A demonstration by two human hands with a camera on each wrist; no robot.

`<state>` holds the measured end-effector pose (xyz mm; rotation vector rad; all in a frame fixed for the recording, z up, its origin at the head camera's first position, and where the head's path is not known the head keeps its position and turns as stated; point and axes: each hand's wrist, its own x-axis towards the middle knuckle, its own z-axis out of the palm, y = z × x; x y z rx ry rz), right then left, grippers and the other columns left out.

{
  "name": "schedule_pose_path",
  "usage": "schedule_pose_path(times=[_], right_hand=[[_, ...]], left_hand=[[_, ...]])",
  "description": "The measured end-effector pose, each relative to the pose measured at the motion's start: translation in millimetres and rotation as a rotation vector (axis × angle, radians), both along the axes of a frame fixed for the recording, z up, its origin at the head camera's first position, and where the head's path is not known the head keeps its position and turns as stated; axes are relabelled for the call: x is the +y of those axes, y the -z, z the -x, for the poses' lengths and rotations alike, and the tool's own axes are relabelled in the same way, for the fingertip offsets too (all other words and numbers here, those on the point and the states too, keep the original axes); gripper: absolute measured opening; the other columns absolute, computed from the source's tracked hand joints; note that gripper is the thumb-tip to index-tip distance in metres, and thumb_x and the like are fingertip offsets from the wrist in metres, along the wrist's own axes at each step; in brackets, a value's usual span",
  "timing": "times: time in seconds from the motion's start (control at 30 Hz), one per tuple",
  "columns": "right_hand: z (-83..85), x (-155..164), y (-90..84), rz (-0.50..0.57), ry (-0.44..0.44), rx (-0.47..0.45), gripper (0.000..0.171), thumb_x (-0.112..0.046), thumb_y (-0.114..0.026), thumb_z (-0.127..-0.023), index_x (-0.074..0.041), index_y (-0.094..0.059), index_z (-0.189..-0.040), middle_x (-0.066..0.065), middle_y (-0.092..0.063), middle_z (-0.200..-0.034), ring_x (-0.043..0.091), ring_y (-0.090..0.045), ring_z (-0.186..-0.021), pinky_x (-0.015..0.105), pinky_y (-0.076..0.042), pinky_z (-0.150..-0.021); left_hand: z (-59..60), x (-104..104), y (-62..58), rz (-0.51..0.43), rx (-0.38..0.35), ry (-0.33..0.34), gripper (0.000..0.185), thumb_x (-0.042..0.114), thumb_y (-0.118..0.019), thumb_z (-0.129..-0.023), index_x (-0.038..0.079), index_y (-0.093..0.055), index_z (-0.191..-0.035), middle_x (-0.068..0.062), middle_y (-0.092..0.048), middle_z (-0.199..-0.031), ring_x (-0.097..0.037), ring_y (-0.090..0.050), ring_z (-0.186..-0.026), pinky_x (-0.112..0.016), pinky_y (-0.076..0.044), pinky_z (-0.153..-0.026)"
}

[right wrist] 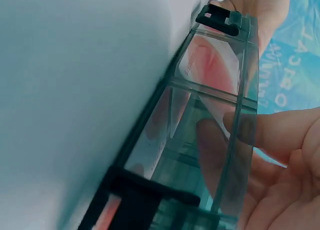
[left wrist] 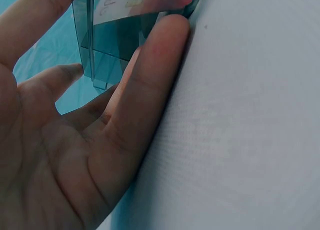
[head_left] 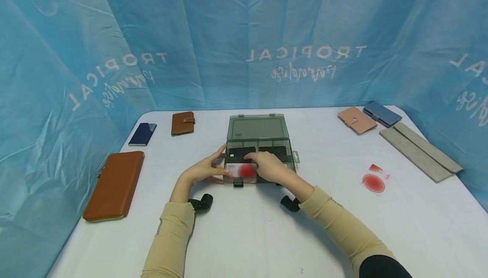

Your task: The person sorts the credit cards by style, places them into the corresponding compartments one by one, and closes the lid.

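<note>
"TROPICAL" printed in white on blue backdrop (head_left: 244,36). Card (head_left: 242,170) in box (head_left: 259,151) carried red dot, small print unreadable. My left hand (head_left: 206,168) lay open, fingers straight against box's left end. My right hand (head_left: 268,165) reached into box front, fingertips on card; grip unclear. Box sat mid-table (head_left: 244,235), lid up. Second card (head_left: 375,181) lay to right. Wallets near edges.

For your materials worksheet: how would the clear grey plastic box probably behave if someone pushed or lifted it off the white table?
The box looks thin-walled and see-through, so probably light and rigid. On the smooth tablecloth it would likely slide, which may be why the left hand touches its side. Its open lid could flop if lifted.
</note>
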<state>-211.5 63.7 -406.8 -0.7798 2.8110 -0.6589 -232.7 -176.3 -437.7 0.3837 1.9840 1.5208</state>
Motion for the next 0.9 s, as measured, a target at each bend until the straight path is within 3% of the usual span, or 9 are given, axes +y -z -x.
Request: schedule_pose_path(times=[0.2,0.4,0.63,0.9], right_hand=[[-7.0,8.0,-3.8,-0.030,-0.046,-0.006,0.037,-0.002,-0.053,-0.091,-0.016,-0.060,-0.125,0.007,-0.063,-0.119,0.022,-0.062,-0.089,0.032,-0.050,-0.065],[-14.3,23.2,-12.1,0.016,-0.074,0.010,0.038,-0.001,-0.056,-0.089,-0.016,-0.060,-0.124,0.008,-0.049,-0.137,0.025,-0.060,-0.102,0.028,-0.046,-0.063],[-20.3,84.5,-33.8,0.086,0.075,-0.009,0.034,-0.010,-0.057,-0.091,-0.008,-0.058,-0.125,0.011,-0.062,-0.116,0.027,-0.059,-0.102,0.043,-0.050,-0.082],[-27.1,177.2,-21.1,0.086,0.260,-0.073,0.034,-0.013,-0.056,-0.092,-0.002,-0.055,-0.124,0.019,-0.062,-0.111,0.037,-0.056,-0.103,0.049,-0.050,-0.080]], left_hand=[[0.4,1.2,1.0,0.006,0.003,0.004,0.095,0.015,-0.067,-0.086,0.034,0.002,-0.149,-0.016,-0.007,-0.151,-0.018,-0.059,-0.092,-0.041,-0.055,-0.078],[0.9,1.8,2.2,0.010,-0.002,-0.003,0.096,0.013,-0.066,-0.086,0.033,0.003,-0.149,-0.017,-0.007,-0.151,-0.018,-0.058,-0.091,-0.041,-0.056,-0.077],[1.4,1.1,2.1,0.013,0.008,-0.005,0.095,0.012,-0.066,-0.087,0.035,0.003,-0.149,-0.016,-0.006,-0.152,-0.018,-0.058,-0.090,-0.041,-0.056,-0.078],[0.6,-1.7,3.0,0.007,0.008,0.003,0.097,0.015,-0.068,-0.085,0.034,0.003,-0.149,-0.016,-0.005,-0.152,-0.018,-0.058,-0.091,-0.041,-0.056,-0.077]])
